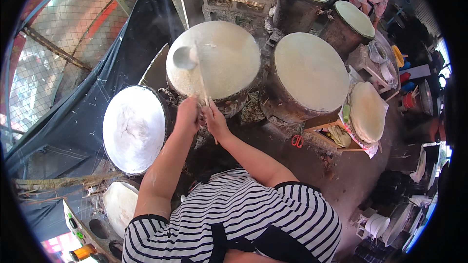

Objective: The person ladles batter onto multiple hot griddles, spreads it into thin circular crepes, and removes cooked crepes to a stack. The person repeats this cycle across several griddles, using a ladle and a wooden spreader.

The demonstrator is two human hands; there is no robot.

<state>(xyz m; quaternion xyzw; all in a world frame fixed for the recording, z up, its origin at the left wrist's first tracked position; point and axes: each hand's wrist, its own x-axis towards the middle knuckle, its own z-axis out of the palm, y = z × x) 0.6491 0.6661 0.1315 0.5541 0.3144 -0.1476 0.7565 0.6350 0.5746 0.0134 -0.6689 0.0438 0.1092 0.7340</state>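
In front of me is a large round griddle (239, 63) with a pale, smooth layer over its top. Blurred by motion, a grey round ladle-like head (184, 58) is over its left part. A long thin stick (202, 80) runs from the griddle's middle down to my hands and a little past them. Around the stick, at the near rim, my right hand (214, 121) is closed. My left hand (187, 115) is a fist just beside it; what it grips is hidden, and whether the ladle-like head joins the stick is unclear.
To the right stands another pale-topped griddle (312, 75), with several more behind. A bright white round top (134, 129) is at the left. Flat round breads (368, 112) are stacked on cloth at right. Red scissors (298, 140) hang nearby. Dark sheeting (122, 53) borders the left.
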